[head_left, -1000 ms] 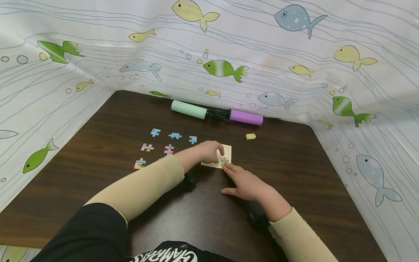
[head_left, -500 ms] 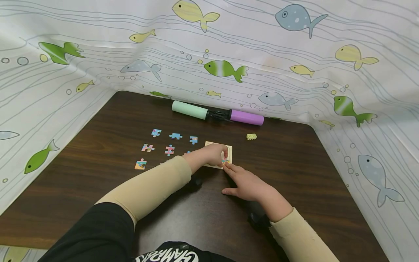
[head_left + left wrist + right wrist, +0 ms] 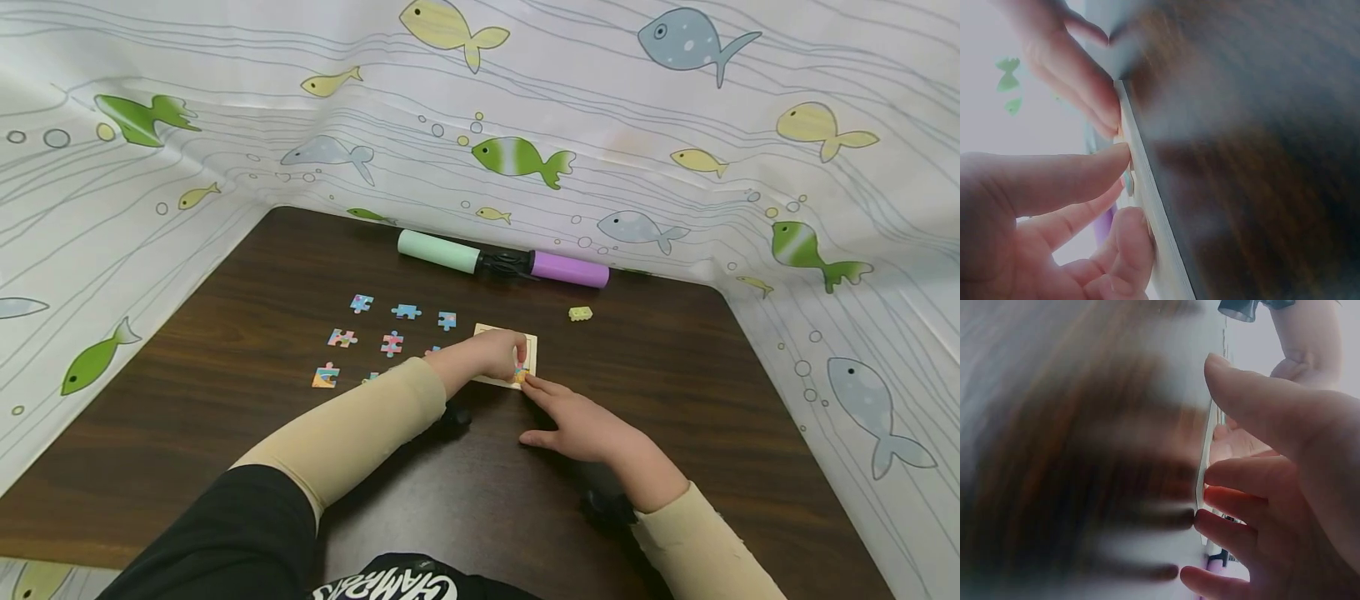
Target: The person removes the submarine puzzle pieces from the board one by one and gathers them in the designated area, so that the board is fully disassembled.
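A small pale puzzle tray [image 3: 532,355] lies on the dark wooden table in the head view, partly covered by my left hand [image 3: 498,353]. With curled thumb and fingers, that hand pinches a colourful jigsaw piece [image 3: 521,376] at the tray's near right corner. A sliver of the piece shows between the fingertips in the left wrist view, close against the tray's edge [image 3: 1161,212]. My right hand [image 3: 579,423] has its fingers extended, the fingertips touching the tray at that same corner and the thumb spread apart. Much of the tray's inside is hidden.
Left of the tray lie several loose jigsaw pieces [image 3: 392,343] in rows, some partly behind the left forearm. A pale yellow toy brick [image 3: 580,314] sits to the right. Along the back are a mint green cylinder [image 3: 438,251] and a purple cylinder [image 3: 570,269] joined by a black part.
My left hand has shifted slightly right and down over the tray, its fingers closing on the jigsaw piece at the corner. My right hand stays at the tray's corner.
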A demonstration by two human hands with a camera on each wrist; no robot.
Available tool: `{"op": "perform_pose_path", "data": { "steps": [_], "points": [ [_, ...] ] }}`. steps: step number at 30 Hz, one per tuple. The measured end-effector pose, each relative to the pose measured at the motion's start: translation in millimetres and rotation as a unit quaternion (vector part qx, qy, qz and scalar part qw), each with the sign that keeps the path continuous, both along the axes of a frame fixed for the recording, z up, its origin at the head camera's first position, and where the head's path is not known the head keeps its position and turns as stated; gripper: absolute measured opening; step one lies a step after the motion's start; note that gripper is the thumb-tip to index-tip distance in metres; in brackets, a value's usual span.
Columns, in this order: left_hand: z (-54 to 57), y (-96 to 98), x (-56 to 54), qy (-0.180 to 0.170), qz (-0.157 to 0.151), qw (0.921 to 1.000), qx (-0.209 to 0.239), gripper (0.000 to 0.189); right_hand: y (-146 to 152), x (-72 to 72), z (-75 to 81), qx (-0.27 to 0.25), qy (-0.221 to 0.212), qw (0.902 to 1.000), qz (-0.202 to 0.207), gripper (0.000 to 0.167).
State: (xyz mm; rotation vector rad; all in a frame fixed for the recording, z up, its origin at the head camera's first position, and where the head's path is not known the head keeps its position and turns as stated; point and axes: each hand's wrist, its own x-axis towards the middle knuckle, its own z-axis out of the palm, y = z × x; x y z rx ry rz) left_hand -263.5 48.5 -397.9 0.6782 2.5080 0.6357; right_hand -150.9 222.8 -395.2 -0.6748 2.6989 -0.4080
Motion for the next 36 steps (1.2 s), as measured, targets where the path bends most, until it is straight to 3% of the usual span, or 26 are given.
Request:
{"op": "perform_pose_path", "data": {
  "steps": [12, 18, 25, 30, 36],
  "points": [
    [1.2, -1.5, 1.9, 0.008, -0.005, 0.9999, 0.011, 0.029, 13, 2.7, 1.9, 0.0, -0.003, 1.0, -0.002, 0.078],
    [-1.1, -0.4, 2.3, 0.007, -0.006, 0.9992, 0.039, 0.031, 14, 1.7, 1.5, 0.002, -0.006, 1.0, 0.001, 0.079],
    [-2.5, -1.5, 0.7, 0.002, 0.01, 0.9964, 0.084, 0.021, 14, 1.8, 0.0, -0.001, -0.007, 1.0, 0.001, 0.079],
    [8.1, -15.7, 3.4, 0.017, 0.011, 0.9951, 0.097, 0.01, 16, 2.6, -1.3, -0.003, -0.01, 0.9999, 0.009, 0.083],
    [22.1, -50.8, 8.0, 0.015, -0.004, 0.9944, 0.105, 0.008, 16, 4.7, -2.3, -0.003, -0.017, 0.9997, 0.017, 0.089]
  ]
}}
